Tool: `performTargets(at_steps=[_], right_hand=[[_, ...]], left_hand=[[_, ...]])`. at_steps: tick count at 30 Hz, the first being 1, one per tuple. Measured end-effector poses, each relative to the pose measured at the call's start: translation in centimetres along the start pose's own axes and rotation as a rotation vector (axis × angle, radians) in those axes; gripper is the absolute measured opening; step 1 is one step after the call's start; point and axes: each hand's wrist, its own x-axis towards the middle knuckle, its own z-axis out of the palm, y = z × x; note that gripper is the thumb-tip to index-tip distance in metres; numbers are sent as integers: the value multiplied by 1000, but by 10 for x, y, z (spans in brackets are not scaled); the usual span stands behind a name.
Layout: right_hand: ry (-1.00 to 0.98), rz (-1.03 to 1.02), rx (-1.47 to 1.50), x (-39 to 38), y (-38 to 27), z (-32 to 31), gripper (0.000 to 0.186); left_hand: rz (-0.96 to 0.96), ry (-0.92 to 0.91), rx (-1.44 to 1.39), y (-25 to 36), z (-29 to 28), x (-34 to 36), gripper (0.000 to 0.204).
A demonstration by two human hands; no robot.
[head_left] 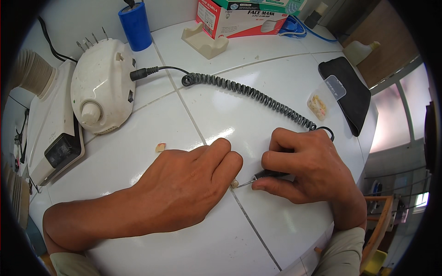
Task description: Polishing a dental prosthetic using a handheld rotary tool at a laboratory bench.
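Note:
In my right hand (308,163) is a black rotary handpiece (269,174), gripped like a pen. Its thin metal bur points left and meets, or nearly meets, a small yellowish tooth-like piece (234,183). My left hand (193,179) is closed around that piece; only its end shows beyond the curled fingers. Just past my left hand, another small cream and pink piece (160,147) lies on the white tiled tabletop (244,244). A black coiled cable (248,94) runs from beside my right hand to a white control unit (101,83) with a knob.
Left of the control unit stands a white machine (46,124) with a ribbed hose (34,73). Along the back are a blue cup (135,26), a cream handpiece rest (205,41) and a mask box (248,23). At right, a clear container (317,106) of small pieces adjoins a black pouch (354,92).

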Motion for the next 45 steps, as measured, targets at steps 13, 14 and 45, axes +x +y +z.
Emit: performTargets(at_steps=[13, 14, 45], right_hand=[[12, -12, -7, 0, -2, 3, 31], [12, -13, -6, 0, -2, 4, 31], [26, 27, -8, -1, -2, 3, 28]], left_hand=[[-16, -17, 4, 0, -1, 0, 18], [-16, -18, 4, 1, -1, 0, 18], [3, 20, 3, 0, 1, 0, 19]])
